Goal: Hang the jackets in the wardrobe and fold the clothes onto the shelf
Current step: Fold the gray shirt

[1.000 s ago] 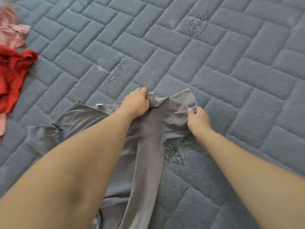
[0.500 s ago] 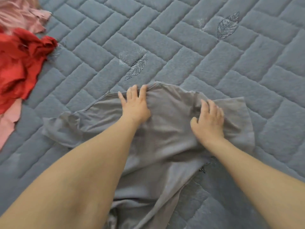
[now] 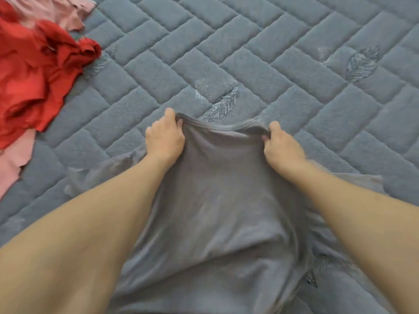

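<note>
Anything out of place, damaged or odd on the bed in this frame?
Nothing damaged. The red garment and pink garment lie crumpled, unfolded, at the quilt's left edge. Both hands grip the grey shirt's far hem.

Grey garment: plain, thin knit, stretched lengthwise toward me over the quilted bed cover. I grip its far hem, bunched, in my left hand and right hand. Loose flaps spread out flat on either side (sleeves, perhaps; can't tell). Red garment lies crumpled at the cover's far left edge, over pink cloth.
</note>
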A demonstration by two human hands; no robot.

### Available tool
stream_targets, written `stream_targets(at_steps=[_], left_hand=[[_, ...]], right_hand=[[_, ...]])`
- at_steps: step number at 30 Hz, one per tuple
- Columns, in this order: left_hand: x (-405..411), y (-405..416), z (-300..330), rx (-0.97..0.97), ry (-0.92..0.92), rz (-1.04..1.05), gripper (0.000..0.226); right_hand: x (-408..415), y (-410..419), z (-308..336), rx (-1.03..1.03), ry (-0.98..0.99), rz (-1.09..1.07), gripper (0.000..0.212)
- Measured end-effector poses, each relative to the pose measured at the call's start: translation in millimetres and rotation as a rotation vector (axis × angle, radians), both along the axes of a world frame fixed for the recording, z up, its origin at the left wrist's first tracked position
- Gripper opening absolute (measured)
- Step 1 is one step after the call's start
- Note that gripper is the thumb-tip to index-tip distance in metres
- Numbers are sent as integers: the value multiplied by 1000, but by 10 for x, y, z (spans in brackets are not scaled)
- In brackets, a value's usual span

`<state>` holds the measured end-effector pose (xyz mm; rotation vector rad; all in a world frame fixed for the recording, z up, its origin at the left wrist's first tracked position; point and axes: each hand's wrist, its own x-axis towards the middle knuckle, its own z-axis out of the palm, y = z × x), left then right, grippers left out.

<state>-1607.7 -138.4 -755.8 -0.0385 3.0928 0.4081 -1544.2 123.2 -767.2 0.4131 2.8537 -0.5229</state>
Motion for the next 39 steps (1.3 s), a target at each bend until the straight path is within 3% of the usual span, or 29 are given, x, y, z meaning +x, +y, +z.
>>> stream_targets(at_steps=[3, 5, 8, 13, 26, 33, 35, 37, 39], left_hand=[[-602, 139, 266, -142, 198, -87, 31], [-940, 230, 252, -164, 125, -77, 46], [-992, 320, -219, -166, -119, 33, 69], [-780, 263, -872, -181, -110, 47, 75], [-817, 272, -827, -186, -131, 49, 79], [-860, 88, -619, -105, -255, -53, 88], [-781, -145, -457, -195, -250, -72, 86], [-612, -426, -341, -303, -430, 2, 83], [-376, -647, -354, -280, -707, 101, 90]], right_hand=[[-488, 134, 141, 188, 296, -119, 29], [-759, 197, 40, 271, 357, -154, 36], [-800, 187, -456, 276, 226, -199, 56], [-737, 215, -892, 327, 319, -169, 63], [-748, 199, -843, 358, 317, -165, 66], [-749, 211, -857, 342, 329, -168, 66], [-764, 211, -838, 346, 321, -156, 66], [-754, 221, -835, 351, 314, -156, 65], [-751, 230, -835, 347, 298, -153, 66]])
